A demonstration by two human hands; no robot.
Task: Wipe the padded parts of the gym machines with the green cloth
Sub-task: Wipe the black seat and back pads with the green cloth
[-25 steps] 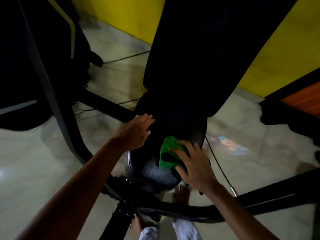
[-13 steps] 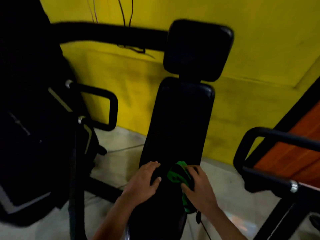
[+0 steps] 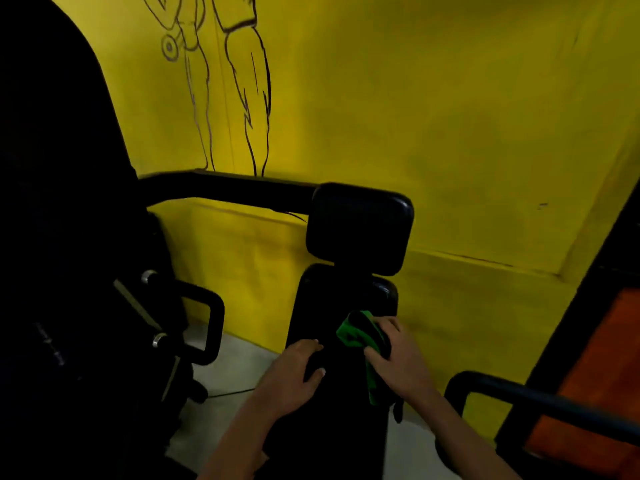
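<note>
- Fingers of the right hand are curling over a bunched green cloth, grasping it and holding it against the tall black padded backrest of a gym machine.
- Part of the green cloth is hanging down below the right hand, along the right edge of the padded backrest.
- Fingers of the left hand are lying relaxed and spread, resting flat on the left half of the same backrest, just beside the cloth but not touching it.
- Both forearms are reaching in from the bottom of the view.
- Above the backrest a black rectangular padded headrest is sitting, with a thick black metal bar joining it from the left.
- To the left, a dark machine with a looped black handle is standing near the backrest.
- At lower right another black tubular handle is showing in front of an orange panel.
- Behind everything a yellow painted wall is carrying a black line drawing of a muscular figure.
</note>
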